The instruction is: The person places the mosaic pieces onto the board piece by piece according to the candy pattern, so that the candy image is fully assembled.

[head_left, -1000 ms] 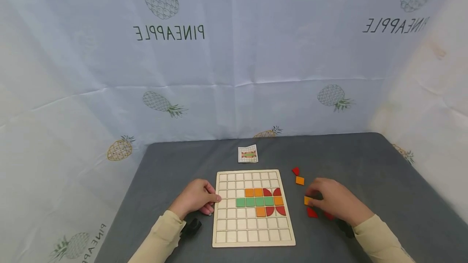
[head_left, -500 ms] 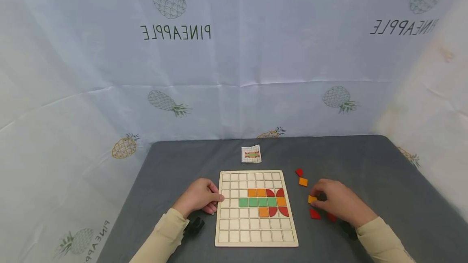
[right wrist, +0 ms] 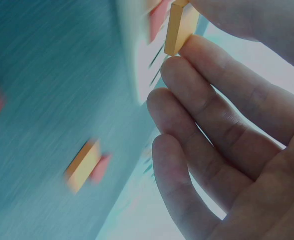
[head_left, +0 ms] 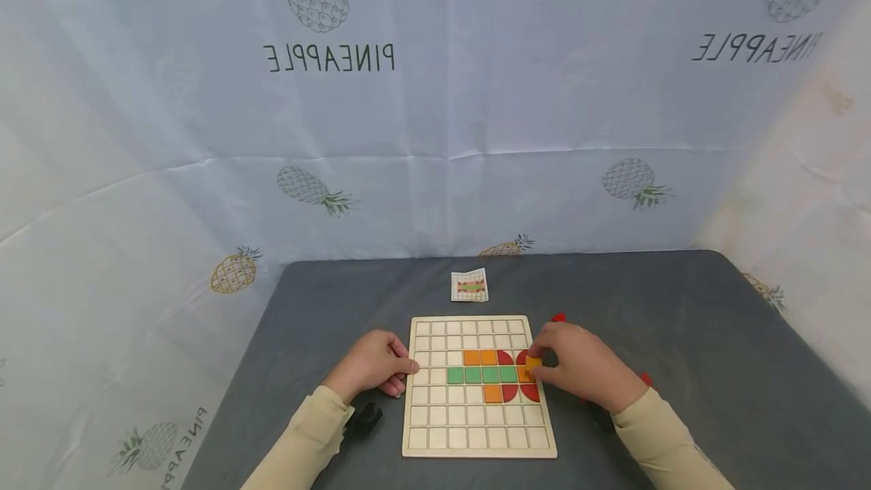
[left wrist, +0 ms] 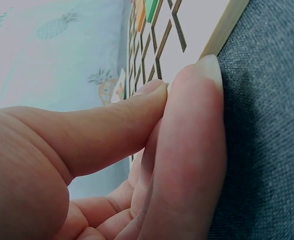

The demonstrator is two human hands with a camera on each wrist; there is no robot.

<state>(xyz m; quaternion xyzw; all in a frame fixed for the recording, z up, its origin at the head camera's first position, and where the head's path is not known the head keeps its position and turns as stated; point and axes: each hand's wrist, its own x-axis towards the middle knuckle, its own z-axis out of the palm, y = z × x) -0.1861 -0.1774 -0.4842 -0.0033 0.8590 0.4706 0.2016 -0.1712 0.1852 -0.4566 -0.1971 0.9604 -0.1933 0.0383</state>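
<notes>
A pale wooden grid board lies on the dark table. My left hand pinches its left edge, thumb on top and index finger against the side, as the left wrist view shows. Between thumb and index finger of my right hand is an orange square tile, held tilted over the board's right edge. Set in the grid are a row of green square tiles, orange squares and red quarter-round tiles. The right fingers partly cover the tiles at that edge.
Right of the board, partly hidden by my right arm, lie loose red pieces. An orange tile beside a red piece shows blurred in the right wrist view. Behind the board lies a small pattern card.
My right hand has lifted the orange tile off the table and carried it left to the board's right edge. The left hand keeps its hold on the board.
</notes>
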